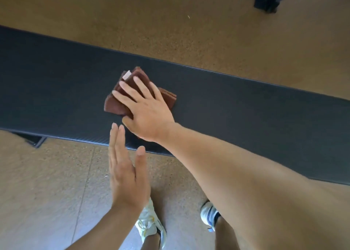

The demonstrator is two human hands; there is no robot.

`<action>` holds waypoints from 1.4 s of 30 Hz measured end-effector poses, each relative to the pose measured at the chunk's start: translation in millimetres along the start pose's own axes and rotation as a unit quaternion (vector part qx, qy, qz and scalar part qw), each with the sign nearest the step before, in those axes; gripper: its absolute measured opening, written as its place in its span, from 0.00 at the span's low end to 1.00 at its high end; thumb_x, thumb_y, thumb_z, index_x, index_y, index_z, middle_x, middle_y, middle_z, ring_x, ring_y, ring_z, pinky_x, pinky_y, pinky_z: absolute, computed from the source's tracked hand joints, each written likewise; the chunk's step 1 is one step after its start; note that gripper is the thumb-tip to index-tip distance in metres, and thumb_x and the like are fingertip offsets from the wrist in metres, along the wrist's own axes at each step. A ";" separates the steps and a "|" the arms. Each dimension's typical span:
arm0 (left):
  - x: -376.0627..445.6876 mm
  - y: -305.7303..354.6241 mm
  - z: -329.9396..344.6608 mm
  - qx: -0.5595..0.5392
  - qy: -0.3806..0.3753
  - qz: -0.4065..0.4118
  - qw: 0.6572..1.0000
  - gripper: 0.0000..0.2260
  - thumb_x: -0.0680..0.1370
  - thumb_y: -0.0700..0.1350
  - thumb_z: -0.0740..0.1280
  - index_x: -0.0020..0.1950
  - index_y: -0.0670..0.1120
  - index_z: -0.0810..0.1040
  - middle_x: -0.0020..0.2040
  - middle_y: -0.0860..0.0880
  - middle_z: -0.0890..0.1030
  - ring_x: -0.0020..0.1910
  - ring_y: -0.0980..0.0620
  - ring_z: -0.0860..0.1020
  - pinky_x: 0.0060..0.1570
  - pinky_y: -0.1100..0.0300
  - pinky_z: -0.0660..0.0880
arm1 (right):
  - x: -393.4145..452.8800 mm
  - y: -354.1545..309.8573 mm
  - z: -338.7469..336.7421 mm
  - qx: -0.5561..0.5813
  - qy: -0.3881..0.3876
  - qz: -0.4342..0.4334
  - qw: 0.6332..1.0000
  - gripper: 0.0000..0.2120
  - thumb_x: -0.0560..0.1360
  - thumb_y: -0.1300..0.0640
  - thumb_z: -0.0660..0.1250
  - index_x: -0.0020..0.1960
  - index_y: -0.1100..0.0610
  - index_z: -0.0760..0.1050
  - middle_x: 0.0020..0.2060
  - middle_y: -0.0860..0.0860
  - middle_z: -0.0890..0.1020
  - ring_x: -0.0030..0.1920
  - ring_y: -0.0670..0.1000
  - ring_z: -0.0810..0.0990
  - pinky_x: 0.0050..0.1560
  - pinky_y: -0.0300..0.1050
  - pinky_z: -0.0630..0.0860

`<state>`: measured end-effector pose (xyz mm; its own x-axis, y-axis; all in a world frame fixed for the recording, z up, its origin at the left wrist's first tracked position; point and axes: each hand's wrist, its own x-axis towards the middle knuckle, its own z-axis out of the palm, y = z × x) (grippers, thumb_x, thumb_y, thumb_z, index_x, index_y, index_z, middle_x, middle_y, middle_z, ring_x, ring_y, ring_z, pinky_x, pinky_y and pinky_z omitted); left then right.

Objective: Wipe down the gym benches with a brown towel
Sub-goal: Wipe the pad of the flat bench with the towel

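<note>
I'm pressing my right hand [144,107] flat, fingers spread, on the folded brown towel [117,103] mid-surface [246,107]; left hand [126,174] hovering wide, empty, near edge. Mid-wipe; next probably needs sliding along.

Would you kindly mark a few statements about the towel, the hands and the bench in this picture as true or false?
1. The right hand presses flat on the brown towel. True.
2. The towel lies on the floor. False: it lies on the dark bench pad.
3. The left hand holds the towel. False: it is open with straight fingers, beside the bench's near edge, holding nothing.
4. The towel is folded in layers. True.
5. The bench pad is red. False: it is dark blue-black.
</note>
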<state>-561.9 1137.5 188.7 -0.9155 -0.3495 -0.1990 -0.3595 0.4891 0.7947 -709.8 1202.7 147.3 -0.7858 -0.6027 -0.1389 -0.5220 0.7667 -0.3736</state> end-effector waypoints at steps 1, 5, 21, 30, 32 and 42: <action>-0.2 1.0 2.6 0.002 0.008 -0.007 1.000 0.29 0.82 0.63 0.49 0.81 0.54 0.51 0.83 0.55 0.52 0.81 0.60 0.51 0.75 0.63 0.52 | -19.1 5.5 2.8 -0.007 0.001 -0.037 0.999 0.31 0.77 0.44 0.64 0.80 0.45 0.67 0.82 0.47 0.64 0.84 0.56 0.54 0.81 0.61 0.49; -1.2 24.4 21.8 0.032 -0.013 -0.018 0.999 0.31 0.81 0.62 0.50 0.82 0.48 0.56 0.83 0.56 0.53 0.81 0.60 0.51 0.78 0.56 0.53 | -133.5 61.8 -9.3 -0.050 -0.044 -0.065 0.996 0.31 0.78 0.43 0.62 0.81 0.45 0.65 0.82 0.46 0.62 0.84 0.55 0.53 0.83 0.60 0.50; -27.8 149.4 193.2 0.026 -0.180 0.059 0.982 0.32 0.81 0.65 0.48 0.82 0.52 0.56 0.82 0.61 0.51 0.80 0.65 0.47 0.77 0.60 0.51 | -324.8 147.4 -29.2 -0.008 -0.005 0.214 0.977 0.40 0.72 0.46 0.66 0.83 0.45 0.60 0.83 0.46 0.58 0.85 0.56 0.50 0.79 0.65 0.57; -16.3 155.1 213.3 0.089 -0.193 0.087 0.973 0.32 0.81 0.64 0.49 0.82 0.50 0.57 0.81 0.61 0.52 0.80 0.64 0.48 0.78 0.59 0.51 | -247.4 270.9 -76.7 -0.013 0.048 0.284 0.957 0.34 0.78 0.43 0.54 0.84 0.44 0.56 0.84 0.45 0.57 0.85 0.55 0.47 0.82 0.63 0.47; -16.5 165.4 227.5 0.082 -0.190 0.076 0.975 0.31 0.82 0.64 0.49 0.82 0.50 0.57 0.82 0.59 0.53 0.80 0.64 0.49 0.77 0.60 0.51 | -211.5 308.0 -95.5 0.020 0.063 0.367 0.928 0.32 0.80 0.44 0.55 0.84 0.44 0.55 0.84 0.46 0.55 0.85 0.54 0.44 0.83 0.61 0.42; -25.8 218.7 278.1 0.109 -0.304 0.096 0.941 0.35 0.79 0.67 0.45 0.83 0.54 0.51 0.83 0.60 0.49 0.79 0.67 0.43 0.81 0.52 0.51 | -423.5 236.5 -50.2 -0.039 -0.033 0.186 0.981 0.37 0.77 0.45 0.62 0.84 0.47 0.57 0.84 0.50 0.57 0.85 0.55 0.48 0.82 0.61 0.51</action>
<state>-667.1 1475.7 208.2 -0.8774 0.2528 -0.4077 -0.1436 0.6725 0.7261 -517.0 1650.3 163.9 -0.9048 -0.2897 -0.3120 -0.2298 0.9492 -0.2150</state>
